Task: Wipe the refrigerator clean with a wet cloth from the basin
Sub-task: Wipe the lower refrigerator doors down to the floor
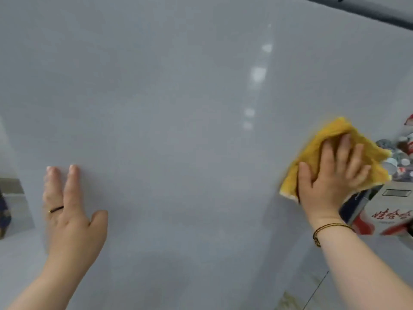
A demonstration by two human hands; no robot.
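Observation:
The glossy grey refrigerator panel (178,108) fills nearly the whole view. A yellow cloth (321,142) lies flat against its right part, close to the panel's right edge. My right hand (330,175) presses on the cloth with fingers spread; a thin bracelet circles the wrist. My left hand (69,209) rests flat on the panel at lower left, fingers apart, holding nothing, with a dark ring on one finger. The basin is not in view.
Past the panel's right edge stand a red and white carton (388,220) with printed characters and several cans and jars (400,153). A dark trim strip (368,10) runs across the top right. Tiled floor (312,294) shows at the bottom right.

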